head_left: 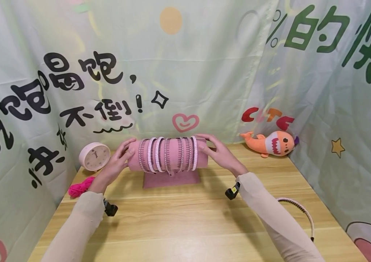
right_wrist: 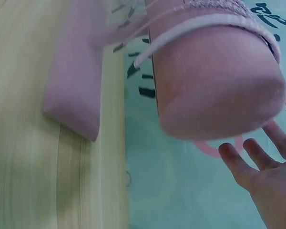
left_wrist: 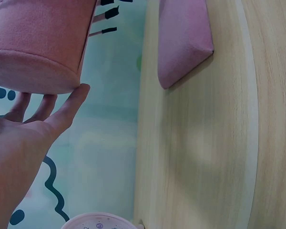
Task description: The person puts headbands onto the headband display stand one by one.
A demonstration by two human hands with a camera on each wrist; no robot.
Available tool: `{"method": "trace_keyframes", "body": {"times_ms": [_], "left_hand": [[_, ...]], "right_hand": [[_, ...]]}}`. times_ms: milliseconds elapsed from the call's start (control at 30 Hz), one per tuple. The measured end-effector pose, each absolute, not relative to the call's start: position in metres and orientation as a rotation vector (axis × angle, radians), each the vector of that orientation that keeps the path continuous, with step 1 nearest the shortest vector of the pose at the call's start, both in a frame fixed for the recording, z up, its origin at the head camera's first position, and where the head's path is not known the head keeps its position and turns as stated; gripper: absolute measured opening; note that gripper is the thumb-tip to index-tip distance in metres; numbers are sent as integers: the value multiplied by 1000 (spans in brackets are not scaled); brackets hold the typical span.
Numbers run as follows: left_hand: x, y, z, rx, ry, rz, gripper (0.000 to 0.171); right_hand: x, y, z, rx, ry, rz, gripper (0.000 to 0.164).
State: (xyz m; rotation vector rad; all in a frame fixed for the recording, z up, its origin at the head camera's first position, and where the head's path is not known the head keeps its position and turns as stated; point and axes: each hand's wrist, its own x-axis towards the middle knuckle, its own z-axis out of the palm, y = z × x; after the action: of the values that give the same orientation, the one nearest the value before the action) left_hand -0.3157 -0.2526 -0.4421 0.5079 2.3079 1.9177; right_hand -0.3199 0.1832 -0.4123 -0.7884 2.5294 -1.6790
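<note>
A pink drum-shaped headband stand [head_left: 171,155] on a flat base [head_left: 171,179] stands on the table's far half. Several headbands [head_left: 160,154], some white and braided, some sparkly with dark teeth, circle the drum. At its left end is my left hand [head_left: 120,160]; in the left wrist view its extended fingers [left_wrist: 69,109] reach behind the drum, one fingertip at the rim. My right hand [head_left: 219,153] is at the other end, thumb in front. The right wrist view shows its fingers [right_wrist: 236,162] spread near the end face.
A pink round clock [head_left: 95,156] and a bright pink bundle [head_left: 80,187] are beyond my left forearm. An orange plush toy [head_left: 272,143] sits at the back right. Partly behind my right sleeve lies another headband [head_left: 304,211]. Printed curtains [head_left: 205,83] surround the wooden table [head_left: 179,225].
</note>
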Motion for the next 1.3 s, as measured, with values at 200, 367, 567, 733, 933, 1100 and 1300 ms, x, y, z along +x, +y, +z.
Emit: {"method": "trace_keyframes", "body": {"times_ms": [200, 367, 567, 733, 933, 1100, 1300], "left_hand": [[-316, -252, -442, 504, 2310, 1916, 58], [-316, -252, -442, 498, 2320, 1909, 59], [-315, -251, -442, 499, 2322, 1906, 58], [-315, -252, -442, 493, 2327, 1908, 58], [-315, -253, -442, 486, 2328, 1899, 58], [-315, -253, -442, 480, 2333, 1889, 58], [-316, -253, -443, 482, 2335, 1886, 57]], "right_hand": [[-312, 208, -407, -704, 2584, -1665, 54], [-305, 233, -406, -642, 2628, -1642, 49], [-292, 271, -408, -592, 2676, -1602, 43], [-279, 299, -410, -564, 2749, -1536, 41], [-259, 332, -413, -527, 2813, -1514, 40], [-247, 358, -420, -497, 2859, -1460, 39], [-232, 386, -431, -440, 2876, -1429, 39]]}}
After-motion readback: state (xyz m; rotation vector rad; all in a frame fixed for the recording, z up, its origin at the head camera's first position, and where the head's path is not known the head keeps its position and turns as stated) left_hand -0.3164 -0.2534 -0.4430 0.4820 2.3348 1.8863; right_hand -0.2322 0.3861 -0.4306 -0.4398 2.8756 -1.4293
